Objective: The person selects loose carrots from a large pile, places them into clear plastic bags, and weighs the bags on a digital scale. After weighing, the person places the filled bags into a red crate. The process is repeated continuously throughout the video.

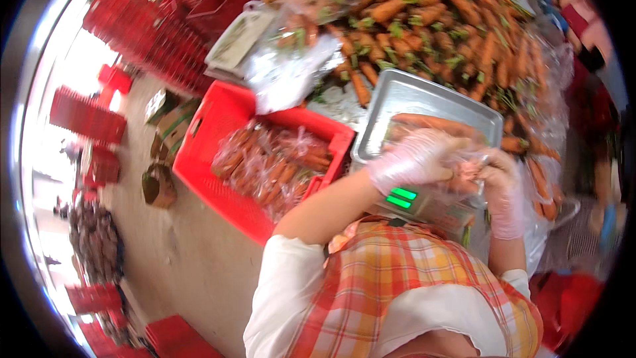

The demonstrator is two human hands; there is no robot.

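A clear plastic bag of carrots (430,121) lies over the metal pan (379,114) of a weighing scale. My left hand (417,161), in a thin see-through glove, is closed on the near end of this bag. Gloved the same way, my right hand (501,182) grips the gathered plastic from the other side, its fingers pinched together. Orange shows through the bunched film between the two hands. Below the left wrist glows the scale's green display (401,197). The fingertips are partly hidden by the film.
A heap of loose carrots (457,33) covers the table beyond the scale. To the left stands a red crate (248,222) with bagged carrots (278,172) inside. Empty plastic bags (291,69) lie behind it. Stacked red crates (142,33) and cardboard boxes stand farther left; another person is at the right edge.
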